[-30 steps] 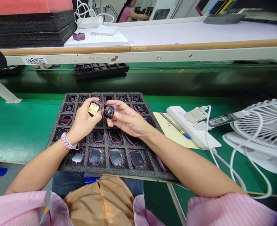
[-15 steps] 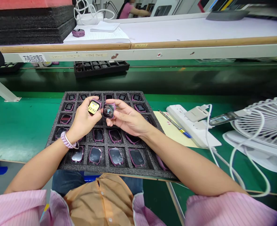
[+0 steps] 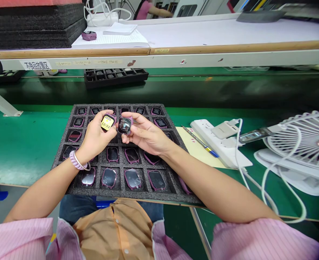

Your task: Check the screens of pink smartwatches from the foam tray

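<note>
- left hand: closed around a lit watch, gripped by the fingertips, face up toward the camera, yellow display reading 12:53.
- right hand: closed around a dark watch, thumb and fingers pinching its purple case; screen shows a faint dial and glare.
- the two watches sit side by side, just beside each other, the lit one at 9 o'clock of the dark one; whether they touch cannot be told.
- both are held above the upper middle of the foam tray, clear of its pockets.
- tray: black foam grid lying on the green tabletop directly in front of the person; most pockets visible hold purple-cased watches, screens dark, the near row reflecting light.
- a purple band sits on the left wrist.
- at 3 o'clock of the tray: a yellow sheet with a pen lying on it, then a white power strip with a plug and cable.
- further at 3 o'clock: a white fan, tilted back.
- at 12 o'clock, beyond the dark belt: a second black tray, and above it a shelf with paper and a purple watch.
- far at 12 o'clock another person in pink is at work, partly cut off.
</note>
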The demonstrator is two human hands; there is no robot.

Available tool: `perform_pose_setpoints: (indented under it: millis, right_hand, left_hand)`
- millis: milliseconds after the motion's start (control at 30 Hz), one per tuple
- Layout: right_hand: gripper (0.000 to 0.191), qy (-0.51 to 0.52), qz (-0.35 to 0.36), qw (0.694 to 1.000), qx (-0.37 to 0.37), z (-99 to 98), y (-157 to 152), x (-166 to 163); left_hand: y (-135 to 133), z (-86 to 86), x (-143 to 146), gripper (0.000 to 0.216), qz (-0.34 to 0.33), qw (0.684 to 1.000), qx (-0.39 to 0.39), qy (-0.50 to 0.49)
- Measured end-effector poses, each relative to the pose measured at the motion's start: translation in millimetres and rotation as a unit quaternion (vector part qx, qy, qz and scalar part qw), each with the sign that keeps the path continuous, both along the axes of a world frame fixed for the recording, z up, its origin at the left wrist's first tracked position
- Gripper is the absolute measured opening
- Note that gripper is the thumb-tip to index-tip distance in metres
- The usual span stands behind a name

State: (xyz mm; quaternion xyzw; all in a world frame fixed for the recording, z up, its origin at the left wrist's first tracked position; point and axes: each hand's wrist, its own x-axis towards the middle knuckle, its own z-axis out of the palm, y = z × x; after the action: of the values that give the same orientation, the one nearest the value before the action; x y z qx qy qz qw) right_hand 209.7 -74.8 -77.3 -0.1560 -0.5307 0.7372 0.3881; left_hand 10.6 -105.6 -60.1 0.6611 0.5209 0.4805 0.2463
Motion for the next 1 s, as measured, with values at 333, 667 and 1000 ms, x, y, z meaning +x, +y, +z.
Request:
perform_pose_setpoints:
  millis: [333, 667, 1000]
  right_hand:
    - [0.057, -0.002, -0.001, 1.000, -0.003, -1.1, -0.1, -0.4]
    - [0.054, 0.012, 0.002, 1.000, -0.010, -1.0, -0.8, -0.9]
    - [0.055, 0.007, 0.001, 1.000, -0.005, -1.4, -0.3, -1.3]
  left_hand:
    - [0.6, -0.3, 0.5, 0.043, 0.003, 1.000, 0.007, -0.005]
    - [0.4, -1.0, 1.2, 0.044, -0.014, 1.000, -0.004, -0.011]
    - [0.9, -1.4, 0.5, 0.043, -0.014, 1.000, -0.014, -0.010]
